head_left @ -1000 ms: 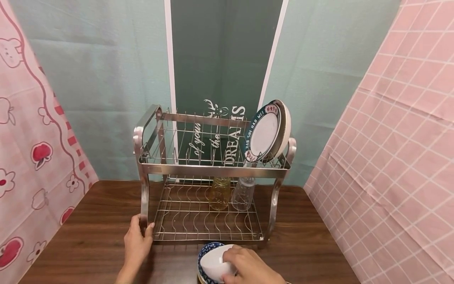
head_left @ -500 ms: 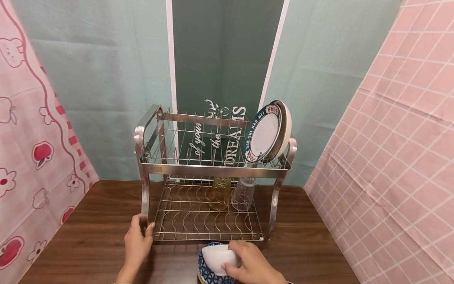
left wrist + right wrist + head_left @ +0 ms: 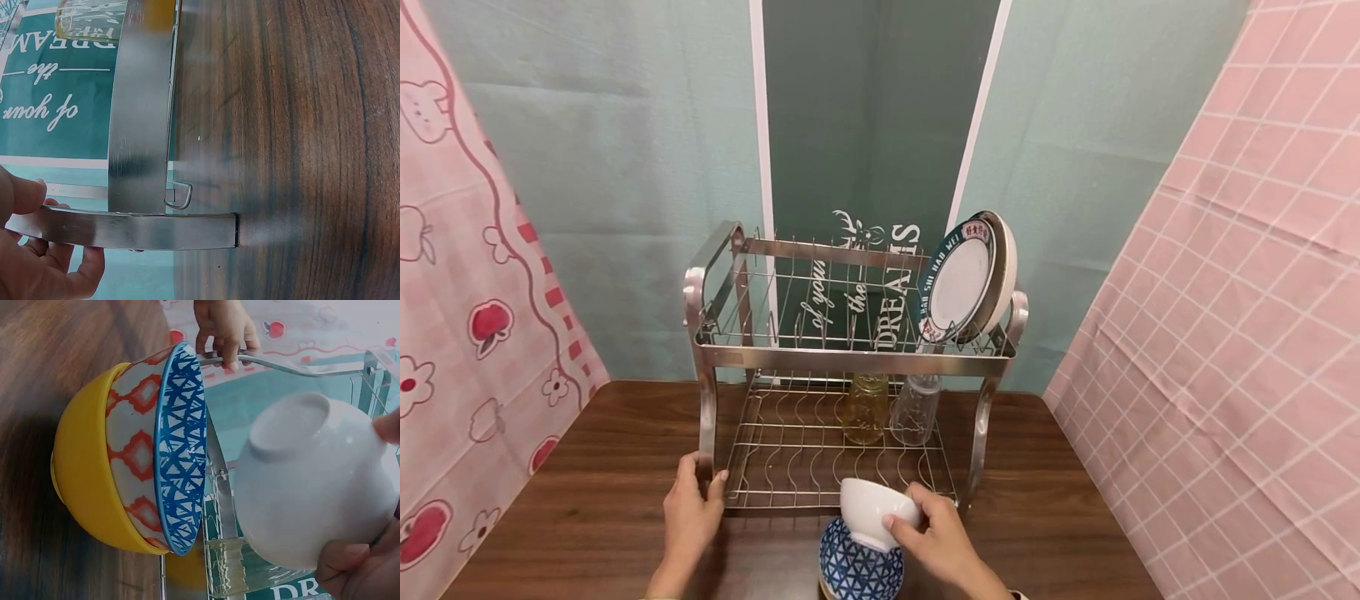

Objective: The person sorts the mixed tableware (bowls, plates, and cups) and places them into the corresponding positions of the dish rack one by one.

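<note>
A small white bowl [image 3: 874, 510] is in my right hand [image 3: 942, 533], thumb and fingers pinching its side. It hangs tilted just above a patterned bowl [image 3: 859, 562], blue and white inside and red and white outside. That bowl nests in a yellow bowl [image 3: 87, 462], best seen in the right wrist view. My left hand [image 3: 691, 510] grips the front left leg [image 3: 137, 230] of a two-tier metal dish rack [image 3: 850, 360], thumb on one face and fingers on the other.
On the rack's upper tier, a blue-rimmed plate [image 3: 958, 279] leans against a deeper pale dish [image 3: 1006, 275] at the right. A yellow glass jar [image 3: 865, 412] and a clear glass jar [image 3: 915, 412] stand on the lower tier. Fabric hangs around the wooden table [image 3: 1060, 517].
My right hand has lifted the white bowl up out of the patterned bowl and slightly right, toward the rack. The left hand has stayed on the rack leg.
</note>
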Demonstrator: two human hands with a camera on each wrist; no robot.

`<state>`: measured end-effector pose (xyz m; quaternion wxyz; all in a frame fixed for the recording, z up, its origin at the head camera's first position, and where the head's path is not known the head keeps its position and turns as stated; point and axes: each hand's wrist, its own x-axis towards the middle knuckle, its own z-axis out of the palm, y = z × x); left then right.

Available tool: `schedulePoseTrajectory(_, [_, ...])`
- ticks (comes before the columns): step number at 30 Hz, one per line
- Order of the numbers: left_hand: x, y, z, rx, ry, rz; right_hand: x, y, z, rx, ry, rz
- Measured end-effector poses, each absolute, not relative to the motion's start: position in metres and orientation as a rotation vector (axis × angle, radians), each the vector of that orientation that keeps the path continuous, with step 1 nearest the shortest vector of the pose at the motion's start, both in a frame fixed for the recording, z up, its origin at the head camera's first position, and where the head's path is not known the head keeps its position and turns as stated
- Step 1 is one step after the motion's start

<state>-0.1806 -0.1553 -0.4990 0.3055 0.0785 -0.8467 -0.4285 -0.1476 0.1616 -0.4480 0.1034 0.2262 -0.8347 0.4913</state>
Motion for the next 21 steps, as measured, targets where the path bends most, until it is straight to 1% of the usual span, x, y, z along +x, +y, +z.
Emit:
schedulePoseTrajectory(6, [-0.181, -0.155, -0.500, 0.194, -2.221, -1.120, -0.141, 0.152, -0.419, 0.364, -2.443, 1.527])
schedulePoseTrajectory(9, [-0.181, -0.155, -0.501, 0.190, -2.212, -1.117, -0.142, 0.150, -0.415, 0.271, -2.420, 1.540])
schedulePoseTrajectory(16, [-0.181, -0.155, -0.500, 0.195, -2.222, -1.113, -0.165, 0.160, -0.447, 0.050, -2.368, 1.709])
schedulePoseTrajectory(21, [-0.181, -0.155, -0.500, 0.199, -2.232, -1.115, -0.176, 0.163, -0.454, -0.084, -2.244, 1.976])
